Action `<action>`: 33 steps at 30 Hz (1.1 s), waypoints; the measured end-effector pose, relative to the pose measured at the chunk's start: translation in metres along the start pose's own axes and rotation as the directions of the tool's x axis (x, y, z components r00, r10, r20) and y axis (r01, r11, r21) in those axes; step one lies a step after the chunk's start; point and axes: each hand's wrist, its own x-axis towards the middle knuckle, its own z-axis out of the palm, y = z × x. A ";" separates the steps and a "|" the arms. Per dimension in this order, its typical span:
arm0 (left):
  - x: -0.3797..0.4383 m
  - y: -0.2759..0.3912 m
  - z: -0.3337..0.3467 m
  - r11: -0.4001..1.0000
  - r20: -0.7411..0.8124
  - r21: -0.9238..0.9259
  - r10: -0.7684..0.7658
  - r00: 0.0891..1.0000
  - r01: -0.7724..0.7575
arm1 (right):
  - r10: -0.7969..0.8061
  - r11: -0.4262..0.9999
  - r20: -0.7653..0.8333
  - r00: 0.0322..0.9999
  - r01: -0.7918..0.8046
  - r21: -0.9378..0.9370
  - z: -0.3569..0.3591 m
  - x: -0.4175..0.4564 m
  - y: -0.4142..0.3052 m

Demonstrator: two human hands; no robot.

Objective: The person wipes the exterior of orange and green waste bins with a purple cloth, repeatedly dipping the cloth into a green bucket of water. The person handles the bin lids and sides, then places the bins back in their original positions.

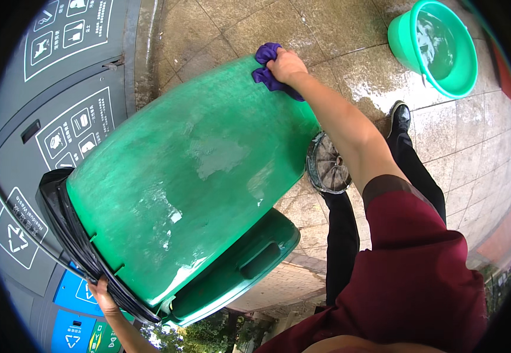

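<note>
A green plastic wheelie bin (176, 150) is tipped over in front of me, its side panel wet and streaked. My right hand (287, 66) presses a bunched purple cloth (267, 79) against the bin's lower end. At the other end, my left hand (101, 293) grips the rim, over which a black bin liner (76, 240) is folded. The green lid (264, 256) hangs open along the bin's near side. A dirty spoked wheel (329, 163) shows at the base, partly behind my right forearm.
A green bucket (451, 48) of water stands on wet paving tiles (348, 26) at upper right. Grey waste cabinets (21, 141) with printed pictograms line the left, blue panels (74, 331) below them. My shoe (400, 117) is near the bucket.
</note>
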 end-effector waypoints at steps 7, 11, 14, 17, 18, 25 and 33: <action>-0.004 0.008 0.014 0.992 -0.098 -0.114 -0.067 0.993 0.055 | -0.634 0.753 -0.054 0.772 0.631 0.187 0.023 -0.106 -0.170; -0.010 0.017 0.015 0.996 -0.001 -0.085 0.011 1.000 -0.011 | -0.387 0.919 0.085 0.918 0.377 0.116 0.014 -0.040 -0.142; -0.015 0.021 0.011 0.993 0.031 -0.113 -0.021 0.999 0.024 | -0.035 0.997 0.046 0.998 0.031 0.076 0.002 0.009 -0.041; -0.017 0.022 0.011 0.991 0.011 -0.107 -0.077 0.997 0.078 | 0.062 0.998 0.031 0.998 -0.063 0.020 0.006 -0.018 0.051; -0.017 0.021 0.012 1.000 -0.100 -0.012 -0.025 0.995 0.023 | 0.059 0.996 0.113 0.992 -0.066 0.065 0.003 -0.041 0.075; -0.017 0.032 0.014 0.998 -0.006 0.003 -0.061 0.998 0.061 | -0.349 0.912 0.232 0.908 0.386 -0.140 -0.004 -0.088 0.045; -0.058 0.090 0.072 0.994 -0.036 0.004 0.110 0.993 -0.110 | -0.400 0.910 0.180 0.899 0.413 -0.040 -0.038 -0.027 0.016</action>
